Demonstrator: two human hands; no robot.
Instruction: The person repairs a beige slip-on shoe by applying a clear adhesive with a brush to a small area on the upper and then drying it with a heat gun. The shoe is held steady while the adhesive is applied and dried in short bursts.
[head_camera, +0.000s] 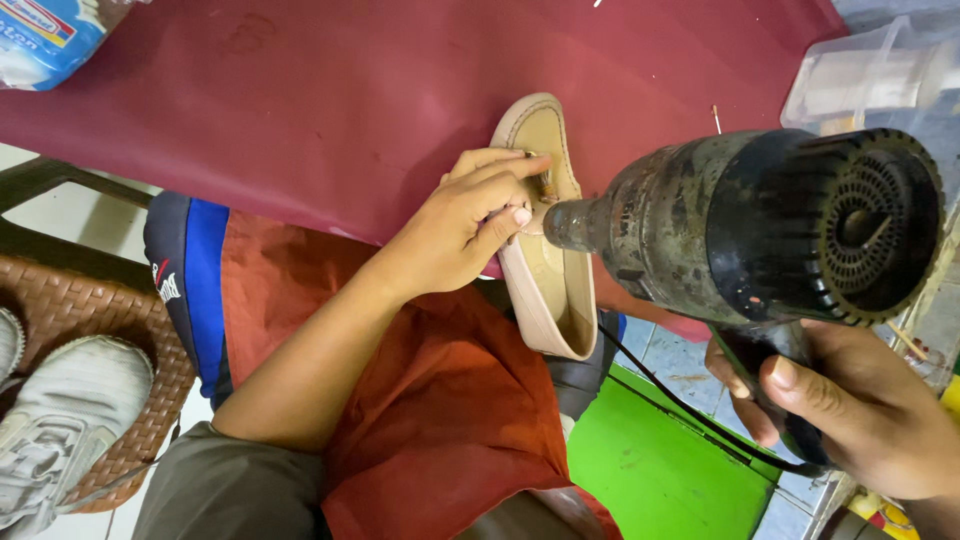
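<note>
My left hand (462, 225) grips the side of a beige slip-on shoe (553, 290) that lies at the edge of a dark red table (330, 90), toe pointing away from me. My fingers press on the shoe's upper near its opening. My right hand (850, 410) holds the handle of a worn black heat gun (760, 225). Its metal nozzle points at the shoe's upper, close beside my left fingertips. A black cord (680, 400) trails down from the gun.
An orange cloth (440, 400) covers my lap. A woven brown basket (100, 330) with white sneakers (55, 420) sits at the left. A clear plastic container (870, 70) stands at the table's far right. A blue packet (45, 35) lies top left. A green surface (650, 470) is below.
</note>
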